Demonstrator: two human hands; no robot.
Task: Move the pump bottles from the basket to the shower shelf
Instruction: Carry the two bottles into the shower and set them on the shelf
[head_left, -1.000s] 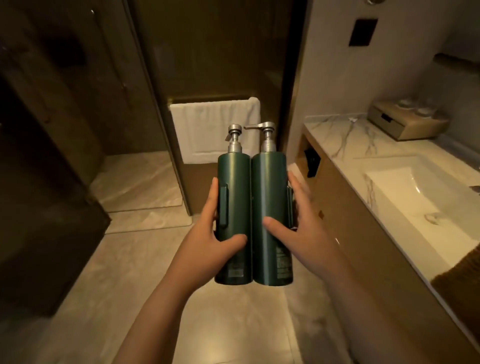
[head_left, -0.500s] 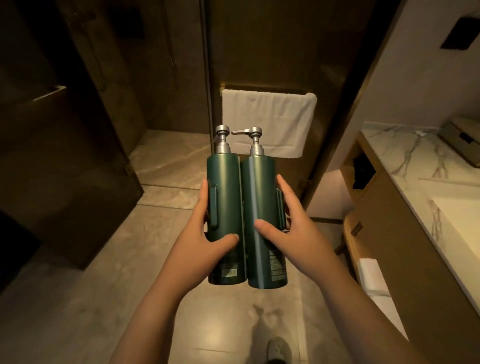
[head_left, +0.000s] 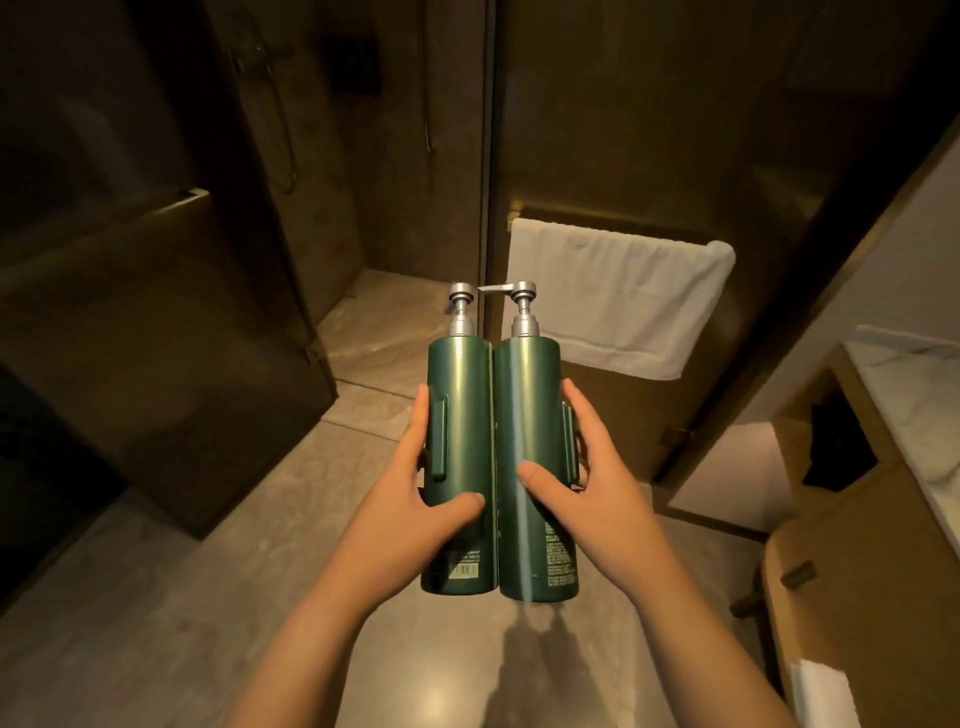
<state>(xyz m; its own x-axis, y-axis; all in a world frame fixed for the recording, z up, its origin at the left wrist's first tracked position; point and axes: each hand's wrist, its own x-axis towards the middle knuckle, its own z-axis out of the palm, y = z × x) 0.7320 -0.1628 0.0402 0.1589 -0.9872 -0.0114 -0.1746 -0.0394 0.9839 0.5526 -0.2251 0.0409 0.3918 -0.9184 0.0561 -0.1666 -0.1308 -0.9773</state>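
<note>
Two dark green pump bottles with silver pump heads stand upright side by side in front of me, touching. My left hand (head_left: 415, 514) grips the left pump bottle (head_left: 462, 415) around its lower half. My right hand (head_left: 587, 493) grips the right pump bottle (head_left: 530, 415) the same way. Both are held in the air above the tiled floor, facing the open shower stall (head_left: 374, 156). No basket and no shower shelf can be made out in the dim stall.
A glass shower door (head_left: 156, 338) stands open at the left. A glass panel with a white towel (head_left: 618, 296) on a rail is straight ahead to the right. A wooden vanity (head_left: 857, 571) with a marble top lines the right side.
The view has swung left and closer to the shower: the vanity and sink slid off to the right, the stall opening came to the centre. Both hands kept their hold on the bottles.
</note>
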